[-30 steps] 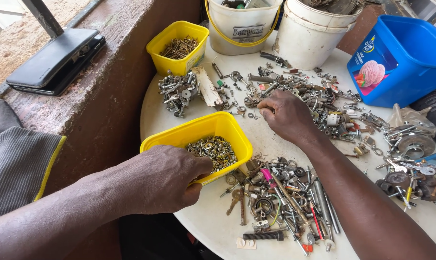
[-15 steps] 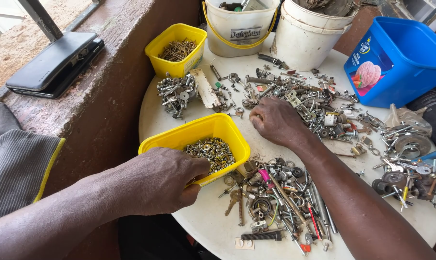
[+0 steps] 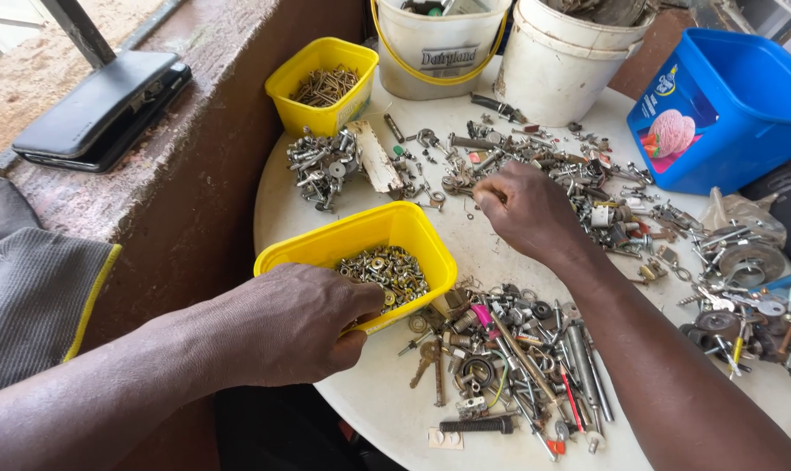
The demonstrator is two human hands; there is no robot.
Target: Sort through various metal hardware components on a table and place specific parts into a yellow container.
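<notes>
Since prev frame the right hand (image 3: 526, 209) has shifted a bit toward the centre of the round white table (image 3: 386, 419), away from the thick scatter of metal bits (image 3: 587, 174); left hand (image 3: 295, 327) hasn't budged. Right hand is knuckles-up w/ fingertips pinched together at the table surface; whatever's between them is too small to tell. Left hand is closed around the near rim of the yellow tub (image 3: 360, 240), thumb over the edge, fingers under. Tub sits at the table's left edge, w/ a layer of small washers & nuts (image 3: 385, 270) inside. Second yellow tub (image 3: 321, 83), holding screws, stands farther back, near the wall ledge (image 3: 195, 148). Just beside it lies a pile of bolts (image 3: 321, 166). Keys, bolts & misc hardware (image 3: 509, 366) heaped to the right of the held tub. At the back: two white buckets (image 3: 500, 52); blue tub (image 3: 727, 113) at far right. Black case (image 3: 99, 109) lies on the ledge.
</notes>
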